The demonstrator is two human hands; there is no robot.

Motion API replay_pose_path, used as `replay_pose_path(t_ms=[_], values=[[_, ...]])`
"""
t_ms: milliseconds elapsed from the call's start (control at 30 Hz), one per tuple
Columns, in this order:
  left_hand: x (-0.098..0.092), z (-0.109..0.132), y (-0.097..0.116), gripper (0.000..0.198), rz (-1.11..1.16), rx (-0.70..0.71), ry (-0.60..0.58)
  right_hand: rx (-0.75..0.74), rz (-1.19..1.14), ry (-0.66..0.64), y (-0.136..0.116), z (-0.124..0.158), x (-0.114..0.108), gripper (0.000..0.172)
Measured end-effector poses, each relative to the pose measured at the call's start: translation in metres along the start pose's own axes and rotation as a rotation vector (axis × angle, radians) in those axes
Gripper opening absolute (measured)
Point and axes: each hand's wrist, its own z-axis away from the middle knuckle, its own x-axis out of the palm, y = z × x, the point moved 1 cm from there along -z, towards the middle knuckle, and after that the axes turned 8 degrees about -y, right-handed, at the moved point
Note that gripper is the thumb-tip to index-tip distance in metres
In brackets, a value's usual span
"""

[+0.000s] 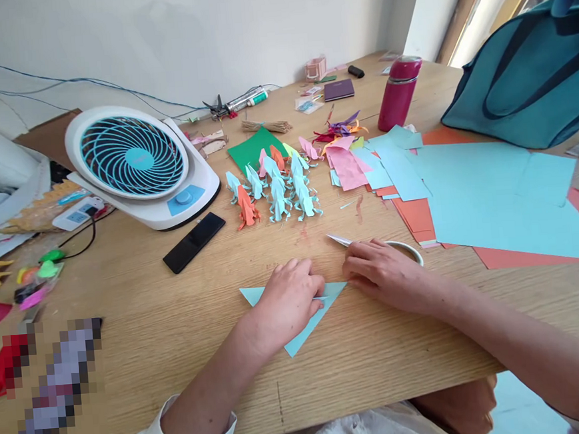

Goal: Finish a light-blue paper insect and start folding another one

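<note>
A light-blue sheet of paper (297,337), folded into a triangle, lies on the table with its point towards me. My left hand (289,300) is closed over its middle, fingers bent and pressing down, hiding part of the fold. At the right corner, the curled fingers of my right hand (381,273) pinch the paper's tip. Scissors (339,240) rest just behind that hand, which hides their middle; one light handle loop shows. Beyond my hands stand several folded paper figures (278,198), mostly light blue, along with an orange one (247,208).
Light-blue sheets (492,187) overlap orange paper at the right, before a teal bag (520,85). A magenta bottle (399,95) stands behind. On the left are a white fan (199,157), a black phone (194,242) and a red-handled item (3,366). The table's front edge is near my body.
</note>
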Motion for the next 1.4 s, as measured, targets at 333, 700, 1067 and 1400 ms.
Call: replay_pose_path(t_ms=[333, 700, 1067, 1400], values=[[0.009, 0.007, 0.010, 0.007, 0.046, -0.064, -0.015, -0.074, -0.019, 0.005, -0.002, -0.001, 0.004, 0.011], [0.014, 0.012, 0.011, 0.009, 0.000, -0.099, 0.035, -0.075, 0.058, 0.034, -0.004, -0.002, 0.006, 0.024], [0.009, 0.008, 0.001, 0.021, 0.134, -0.163, -0.021, 0.026, -0.001, 0.003, -0.005, -0.003, 0.008, 0.019], [0.000, 0.001, -0.015, 0.024, 0.178, -0.178, -0.077, 0.142, -0.002, -0.001, -0.011, -0.008, 0.007, 0.017]])
